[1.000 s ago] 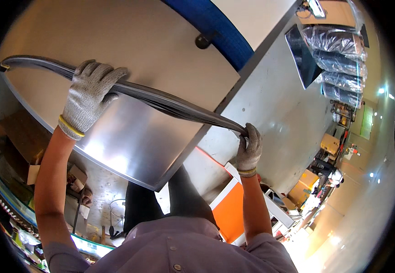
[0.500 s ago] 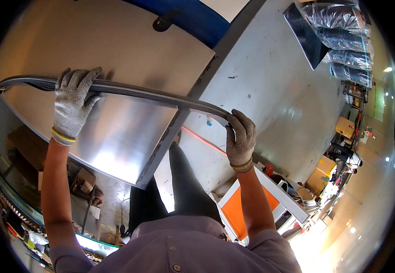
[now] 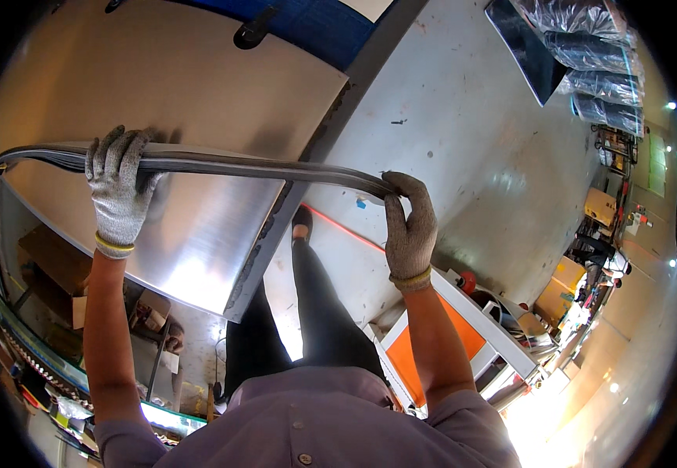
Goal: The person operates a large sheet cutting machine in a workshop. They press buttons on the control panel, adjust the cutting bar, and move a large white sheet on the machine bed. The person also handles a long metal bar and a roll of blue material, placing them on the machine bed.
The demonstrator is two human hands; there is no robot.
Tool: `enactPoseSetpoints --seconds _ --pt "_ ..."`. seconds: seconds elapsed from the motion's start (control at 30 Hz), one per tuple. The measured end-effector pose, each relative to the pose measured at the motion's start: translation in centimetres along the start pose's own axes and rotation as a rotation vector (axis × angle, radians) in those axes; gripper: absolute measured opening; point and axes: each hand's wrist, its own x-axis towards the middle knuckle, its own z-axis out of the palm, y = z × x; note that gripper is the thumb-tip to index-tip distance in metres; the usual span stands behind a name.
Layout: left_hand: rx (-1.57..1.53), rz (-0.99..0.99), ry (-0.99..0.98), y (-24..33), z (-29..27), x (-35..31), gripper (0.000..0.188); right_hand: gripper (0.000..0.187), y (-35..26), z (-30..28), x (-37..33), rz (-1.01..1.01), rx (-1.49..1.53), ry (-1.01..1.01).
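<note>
Strip bundle [image 3: 253, 167] in both closed grips [image 3: 118, 191] [image 3: 411, 234]

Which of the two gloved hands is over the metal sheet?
The left hand, over the metal sheet; the right hand holds the end of the dark strip bundle beyond the sheet's edge.

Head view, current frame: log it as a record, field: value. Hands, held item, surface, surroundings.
left hand: grey-gloved hand, gripping the strip bundle toward its left part
right hand: grey-gloved hand, pinching the bundle's right end
held item: long, dark, flexible strips gathered together, held across the view
surface: metal sheet, shiny, under the bundle; right end extends past its edge
right side: orange panel in a pale frame, beside the right forearm
upper right: plastic-wrapped rolls
</note>
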Motion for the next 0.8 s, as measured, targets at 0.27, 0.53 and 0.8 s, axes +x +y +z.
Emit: enactPoseSetpoints --seconds 0.27,0.53,0.8 --pt "0.017 -0.002 -0.039 -0.2 0.0 -0.2 0.065 0.021 -0.4 0.7 0.3 0.361 0.32 0.035" --pt "0.023 -0.002 -0.039 0.1 -0.3 0.1 0.06 0.019 0.3 0.6 0.4 0.358 0.323 0.049" --pt "0.068 -0.005 0.003 -0.4 0.2 -0.2 0.061 0.018 -0.1 0.1 0.9 0.292 0.195 0.005"
